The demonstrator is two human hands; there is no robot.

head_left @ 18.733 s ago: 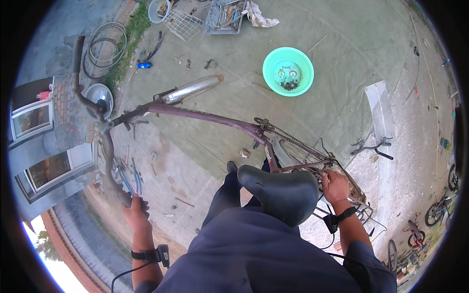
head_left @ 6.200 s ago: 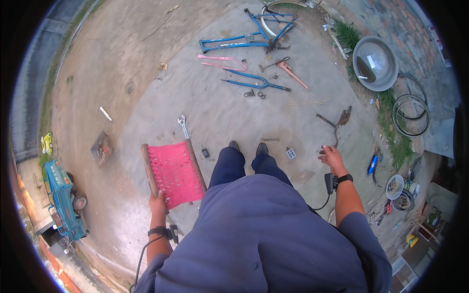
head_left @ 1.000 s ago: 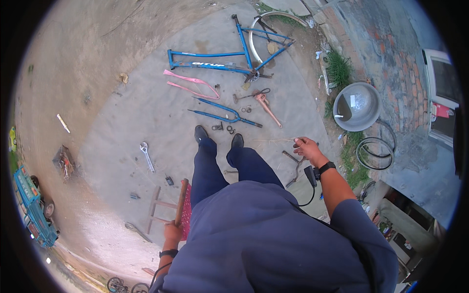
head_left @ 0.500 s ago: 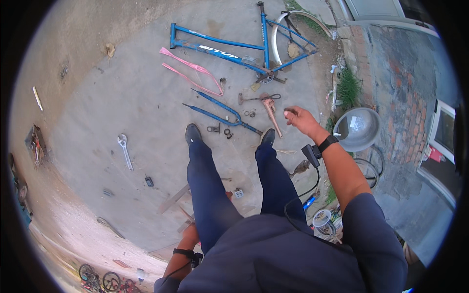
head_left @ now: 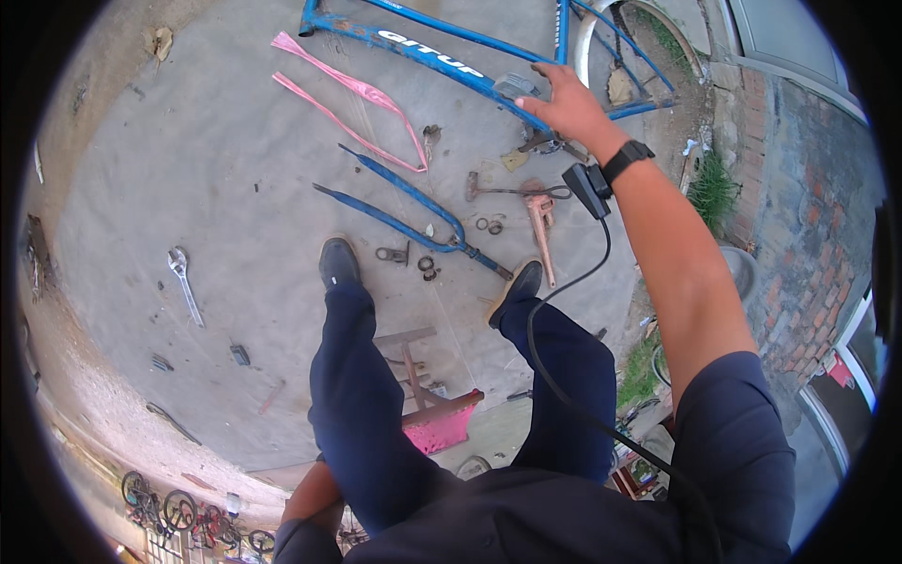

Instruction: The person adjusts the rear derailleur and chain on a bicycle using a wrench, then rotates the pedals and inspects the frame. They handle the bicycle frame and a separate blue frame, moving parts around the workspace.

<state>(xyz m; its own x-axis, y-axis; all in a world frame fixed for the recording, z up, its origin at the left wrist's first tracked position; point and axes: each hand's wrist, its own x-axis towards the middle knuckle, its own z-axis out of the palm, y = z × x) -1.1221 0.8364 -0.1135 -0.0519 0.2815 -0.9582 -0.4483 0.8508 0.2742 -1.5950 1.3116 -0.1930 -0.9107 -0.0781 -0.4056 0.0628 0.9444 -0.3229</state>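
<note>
My right hand (head_left: 571,111) reaches far forward over the blue bicycle frame (head_left: 437,64), fingers apart and holding nothing. Beside its fingertips is a grey pedal-like piece (head_left: 515,86); whether they touch it or the frame I cannot tell. My left hand (head_left: 318,483) is low beside my left thigh, its fingers hidden behind the leg. Between my legs shows a low wooden stool with a pink seat (head_left: 440,430), partly covered by my trousers. A blue bicycle fork (head_left: 409,202) lies in front of my shoes.
Right of the fork lie a pipe wrench (head_left: 541,230), a hammer (head_left: 473,186) and several small rings (head_left: 427,268). A pink strip (head_left: 366,91) lies beyond it. An adjustable wrench (head_left: 185,282) rests at left. A basin (head_left: 742,273) stands at right, partly behind my arm.
My right hand has moved forward from beside the pipe wrench to over the frame. The stool now shows between my legs, and its pink seat has come into view. My view has shifted.
</note>
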